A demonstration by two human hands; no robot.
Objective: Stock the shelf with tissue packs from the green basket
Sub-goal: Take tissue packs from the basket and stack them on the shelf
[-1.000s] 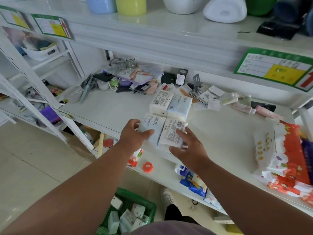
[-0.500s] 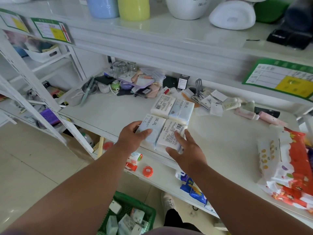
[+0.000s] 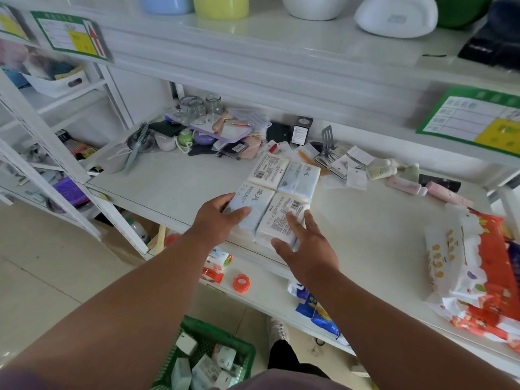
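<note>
barcodes on tissue packs point(image 3: 281, 218), red arrow on shelf sign point(image 3: 71, 38)

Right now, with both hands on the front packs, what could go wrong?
1. The two front packs sit at the shelf edge; a slip by the left hand or right hand could tip them off.
2. Pushing them further could shove the back packs into the clutter behind.
</note>
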